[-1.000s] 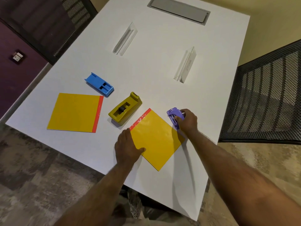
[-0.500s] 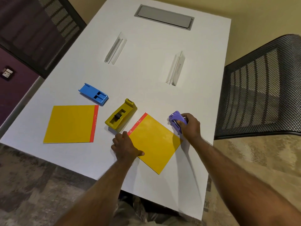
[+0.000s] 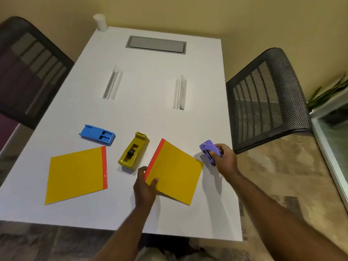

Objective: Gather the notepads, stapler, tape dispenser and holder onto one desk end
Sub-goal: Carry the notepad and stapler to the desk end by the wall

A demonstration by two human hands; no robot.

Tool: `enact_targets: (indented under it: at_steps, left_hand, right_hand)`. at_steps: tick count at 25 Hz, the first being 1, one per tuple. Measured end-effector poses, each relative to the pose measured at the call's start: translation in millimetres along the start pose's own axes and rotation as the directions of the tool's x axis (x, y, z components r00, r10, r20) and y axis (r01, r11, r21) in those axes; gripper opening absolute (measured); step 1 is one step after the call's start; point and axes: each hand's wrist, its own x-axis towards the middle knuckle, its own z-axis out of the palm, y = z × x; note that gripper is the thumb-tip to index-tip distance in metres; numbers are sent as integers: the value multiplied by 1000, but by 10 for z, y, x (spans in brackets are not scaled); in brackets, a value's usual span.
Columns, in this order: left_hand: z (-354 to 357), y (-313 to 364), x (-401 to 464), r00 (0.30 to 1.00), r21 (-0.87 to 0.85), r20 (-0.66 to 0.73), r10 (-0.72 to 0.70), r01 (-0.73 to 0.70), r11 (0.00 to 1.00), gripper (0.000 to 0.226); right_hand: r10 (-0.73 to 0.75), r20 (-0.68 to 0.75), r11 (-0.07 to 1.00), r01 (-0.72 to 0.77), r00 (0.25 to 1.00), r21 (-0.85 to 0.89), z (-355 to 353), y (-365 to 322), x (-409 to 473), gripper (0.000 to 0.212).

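Note:
Two yellow notepads with red spines lie on the white desk. My left hand grips the near-left corner of the right notepad, thumb on top. My right hand holds a small purple stapler lifted just off the desk, right of that pad. The left notepad lies flat near the front left. An olive tape dispenser stands between the two pads. A blue holder lies behind the left pad.
Two clear acrylic sign stands stand mid-desk. A grey cable hatch and a white cup are at the far end. Black mesh chairs flank the desk on the right and left.
My left hand has closed on the right notepad's corner and turned it. My right hand has raised the purple stapler. The view has tilted up, showing the far wall.

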Motion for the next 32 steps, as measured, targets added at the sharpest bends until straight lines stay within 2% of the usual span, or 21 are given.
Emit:
enact_targets:
  at_steps: [3, 9, 15, 17, 20, 26, 32]
  left_hand:
    - [-184, 80, -14, 993, -134, 114, 19, -4, 991, 38]
    - [-387, 258, 113, 941, -274, 288, 178, -97, 957, 39]
    - [-184, 558, 66, 846, -299, 470, 251, -115, 947, 44]
    - [-18, 666, -13, 795, -281, 540, 275, -137, 950, 43]
    - [303, 835, -195, 732, -257, 622, 279, -147, 955, 39]
    - [1212, 1109, -883, 636, -231, 697, 332, -240, 943, 36]
    - [2263, 1379, -1775, 598, -273, 704, 384, -271, 923, 37]
  right_hand:
    - [79, -76, 996, -76, 994, 49, -122, -28, -229, 14]
    - [201, -243, 978, -181, 949, 101, -426, 61, -712, 6]
    - [234, -470, 972, -212, 851, 100, -929, 286, -1247, 14]
    - [326, -502, 944, -244, 801, 224, -1160, 429, -1418, 12]
    - [400, -530, 901, -214, 748, 378, -1512, 675, -1698, 8]
    - [454, -591, 875, -208, 667, 437, -2299, 1371, -2163, 9]
    - [443, -594, 865, -147, 671, 479, -3379, 2062, -2477, 19]
